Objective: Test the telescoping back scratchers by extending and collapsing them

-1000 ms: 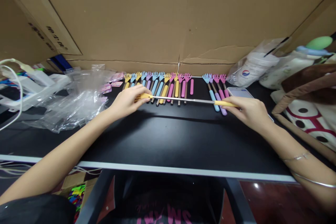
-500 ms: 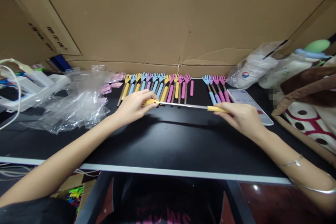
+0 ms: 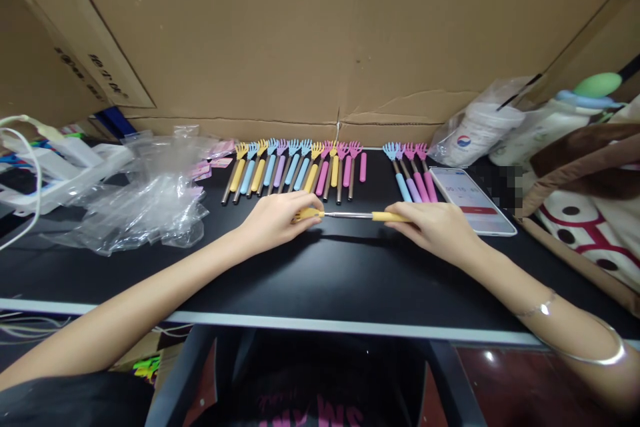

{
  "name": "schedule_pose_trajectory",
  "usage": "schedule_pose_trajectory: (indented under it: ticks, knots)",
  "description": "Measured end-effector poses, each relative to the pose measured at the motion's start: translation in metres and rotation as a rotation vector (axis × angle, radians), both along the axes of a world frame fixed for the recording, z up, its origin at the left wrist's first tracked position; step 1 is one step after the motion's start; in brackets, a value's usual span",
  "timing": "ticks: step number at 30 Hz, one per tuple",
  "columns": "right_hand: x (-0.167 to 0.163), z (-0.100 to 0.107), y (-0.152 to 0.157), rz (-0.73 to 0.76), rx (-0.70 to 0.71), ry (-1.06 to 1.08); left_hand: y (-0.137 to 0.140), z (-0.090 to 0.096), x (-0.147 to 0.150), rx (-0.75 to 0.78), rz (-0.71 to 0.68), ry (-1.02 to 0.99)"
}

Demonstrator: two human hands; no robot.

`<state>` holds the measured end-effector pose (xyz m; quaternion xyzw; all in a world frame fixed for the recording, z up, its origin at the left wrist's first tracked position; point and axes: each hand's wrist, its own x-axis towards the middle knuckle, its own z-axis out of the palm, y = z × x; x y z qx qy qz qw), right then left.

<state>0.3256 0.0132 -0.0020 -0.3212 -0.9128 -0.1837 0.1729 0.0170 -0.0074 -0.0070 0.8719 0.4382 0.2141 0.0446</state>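
Note:
A yellow telescopic back scratcher [image 3: 349, 215] lies level between my two hands, just above the black table. My left hand [image 3: 283, 219] is closed around its yellow claw-shaped head, with fingers pinched near the neck. Around the yellow handle at the other end, my right hand [image 3: 434, 223] is closed. A short length of metal rod shows between the hands. Behind them lies a row of claw heads on rods with separate coloured handles [image 3: 271, 170], in yellow, blue, purple and pink. Several assembled back scratchers [image 3: 416, 181] in blue, purple and pink lie to the right.
Clear plastic bags [image 3: 155, 200] are heaped at the left beside a white power strip [image 3: 75, 177]. A phone showing a timer [image 3: 473, 200] lies right of my right hand. Behind it are a bagged cup [image 3: 483, 130] and a cloth bag [image 3: 585, 213]. Cardboard [image 3: 300, 33] walls the back.
My hands have come closer together, and the back scratcher's rod has shortened as its sections slid in. Both hands are slightly lower and nearer to me.

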Motion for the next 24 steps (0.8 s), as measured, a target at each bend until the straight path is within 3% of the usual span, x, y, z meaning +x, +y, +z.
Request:
schedule_pose_trajectory:
  ticks: [7,14,24]
  knots:
    - [-0.007,-0.005,-0.001,0.044,-0.031,-0.037,-0.005,-0.001,0.007,0.07,-0.035,0.159]
    - [-0.011,-0.005,-0.003,0.147,-0.006,-0.072,-0.004,0.0,0.009,0.271,-0.122,0.234]
    - [-0.008,0.001,-0.006,0.092,0.024,-0.13,-0.009,0.003,0.012,0.502,-0.172,0.307]
